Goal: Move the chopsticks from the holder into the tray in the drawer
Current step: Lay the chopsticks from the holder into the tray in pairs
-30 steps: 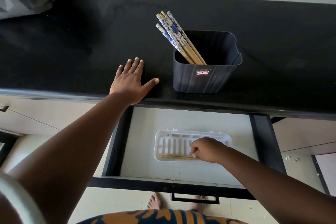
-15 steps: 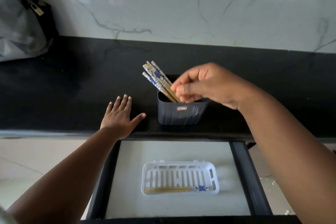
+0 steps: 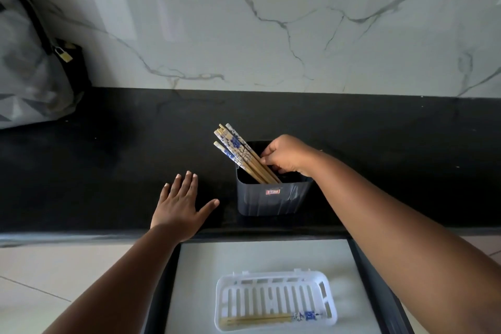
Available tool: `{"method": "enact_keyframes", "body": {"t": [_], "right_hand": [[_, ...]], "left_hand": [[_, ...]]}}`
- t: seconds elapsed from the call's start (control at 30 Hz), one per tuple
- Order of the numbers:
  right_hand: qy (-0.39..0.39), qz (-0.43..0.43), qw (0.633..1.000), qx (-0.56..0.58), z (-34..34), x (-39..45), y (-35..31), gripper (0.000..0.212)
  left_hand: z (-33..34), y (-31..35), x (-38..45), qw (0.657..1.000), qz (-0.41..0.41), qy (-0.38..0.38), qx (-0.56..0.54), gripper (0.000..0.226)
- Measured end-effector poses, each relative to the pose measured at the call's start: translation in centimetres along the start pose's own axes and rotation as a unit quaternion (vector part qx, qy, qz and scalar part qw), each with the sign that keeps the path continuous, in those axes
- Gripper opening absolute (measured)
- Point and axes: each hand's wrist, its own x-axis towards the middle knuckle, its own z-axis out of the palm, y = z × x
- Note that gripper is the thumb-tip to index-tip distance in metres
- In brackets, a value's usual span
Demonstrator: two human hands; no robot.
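A dark grey square holder (image 3: pixel 272 200) stands on the black counter near its front edge. Several bamboo chopsticks (image 3: pixel 238 150) with blue-and-white tops lean left out of it. My right hand (image 3: pixel 287 154) reaches into the holder from the right, its fingertips pinching the chopstick shafts. My left hand (image 3: pixel 180 206) lies flat on the counter, fingers spread, left of the holder. Below, the open drawer (image 3: pixel 195 279) holds a white slotted tray (image 3: pixel 275 283). A pair of chopsticks (image 3: pixel 268 318) lies along the tray's front edge.
A grey patterned bag (image 3: pixel 29 68) with a small padlock sits at the counter's back left against the marble wall. The drawer's dark frame runs along both sides of the tray. My right forearm crosses above the drawer's right side.
My right hand left the tray, rose to the holder and has dropped lower into it, closing on the chopstick shafts. A pair of chopsticks stays in the tray. The left hand has not moved.
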Motion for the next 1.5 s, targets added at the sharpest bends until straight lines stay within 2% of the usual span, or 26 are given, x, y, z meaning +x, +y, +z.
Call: {"method": "enact_keyframes", "body": {"t": [0.2,0.33,0.5,0.63,0.77,0.87,0.93,1.0,1.07,1.13,1.17,1.2,1.27,1.33,1.4,1.43,1.5], "right_hand": [[-0.069,0.023,0.996,0.042,0.1,0.7,0.1,0.011],[-0.072,0.028,0.994,0.080,-0.1,0.7,0.3,0.008],[-0.070,0.018,0.995,0.072,-0.2,0.3,0.2,0.010],[-0.026,-0.001,0.998,0.055,-0.2,0.1,0.1,0.026],[0.047,-0.052,0.996,0.053,-0.7,-0.7,-0.3,0.017],[0.111,-0.111,0.979,0.129,-2.4,-2.6,-1.4,0.008],[0.135,-0.138,0.953,0.233,-4.3,-4.3,-2.7,0.016],[0.131,-0.155,0.925,0.321,-6.4,-6.0,-4.1,0.015],[0.107,-0.166,0.908,0.370,-8.1,-7.6,-5.3,0.010],[0.082,-0.174,0.898,0.396,-8.9,-8.8,-6.3,0.007],[0.071,-0.176,0.894,0.405,-9.1,-9.2,-6.7,0.007],[0.060,-0.176,0.891,0.414,-9.1,-9.6,-7.1,0.007],[0.045,-0.174,0.889,0.421,-8.8,-10.2,-7.6,0.009],[0.041,-0.170,0.890,0.421,-8.4,-10.6,-7.8,0.009],[0.041,-0.166,0.894,0.413,-7.9,-11.1,-7.8,0.007],[0.041,-0.165,0.898,0.407,-7.6,-11.4,-7.8,0.007],[0.045,-0.159,0.903,0.397,-7.2,-11.8,-7.5,0.008]], "left_hand": [[-0.1,0.1,-0.1,1.000,0.000,0.005,-0.005,0.105],[-0.1,0.1,-0.1,1.000,-0.001,0.006,-0.010,0.104],[-0.2,0.1,-0.3,1.000,-0.001,0.006,-0.017,0.102],[-0.4,0.2,-0.2,1.000,0.002,0.010,-0.019,0.102],[-0.3,-0.1,0.1,0.999,-0.001,0.023,-0.032,0.105],[-0.3,-0.2,-0.2,0.999,-0.005,0.002,-0.044,0.109],[-0.6,0.0,-0.3,0.993,-0.016,-0.024,-0.113,0.106],[-3.0,0.5,0.2,0.951,-0.073,0.001,-0.300,0.090],[-7.4,0.7,1.3,0.876,-0.114,0.124,-0.453,0.061],[-13.2,1.9,2.2,0.821,-0.091,0.266,-0.497,0.038],[-16.4,3.0,2.4,0.796,-0.065,0.300,-0.521,0.032],[-19.4,4.4,2.3,0.776,-0.028,0.302,-0.554,0.027],[-24.5,7.7,1.6,0.754,0.072,0.236,-0.608,0.022],[-27.3,11.1,0.8,0.778,0.140,0.146,-0.594,0.032],[-28.5,13.8,0.3,0.803,0.161,0.083,-0.567,0.040],[-28.4,14.8,0.1,0.805,0.163,0.064,-0.566,0.036],[-27.8,16.0,0.0,0.788,0.150,0.055,-0.595,0.027]]}}
